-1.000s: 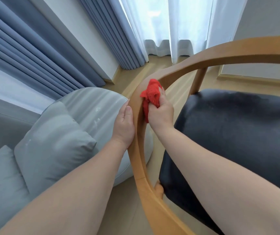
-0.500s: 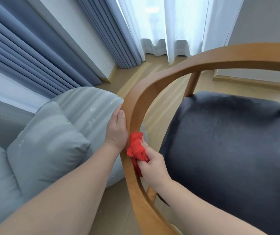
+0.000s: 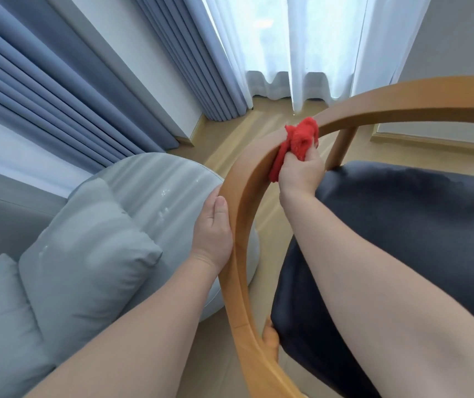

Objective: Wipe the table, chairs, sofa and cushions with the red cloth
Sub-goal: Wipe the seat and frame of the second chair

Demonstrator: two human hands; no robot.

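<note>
While the right hand [image 3: 299, 170] bunches the red cloth [image 3: 296, 145] tight in curled fingers, it presses that wad onto the inner face of the chair's curved wooden rail [image 3: 238, 254], right up near the bend where the rail sweeps across to the right. Cloth spills above the knuckles and a strip hangs down beside the wrist, touching the wood. Over on the outer side of the rail, the left hand [image 3: 213, 228] lies flat against it, lower down, thumb and fingers fairly straight along the wood, palm on the rail, holding nothing else. Both forearms reach in from the bottom edge, one on each side of the rail. Under the right arm sits the chair's dark seat pad [image 3: 402, 239]. Left of the rail is the grey sofa [image 3: 155, 191] with two grey cushions [image 3: 86, 254] propped on it, just beside the chair.
</note>
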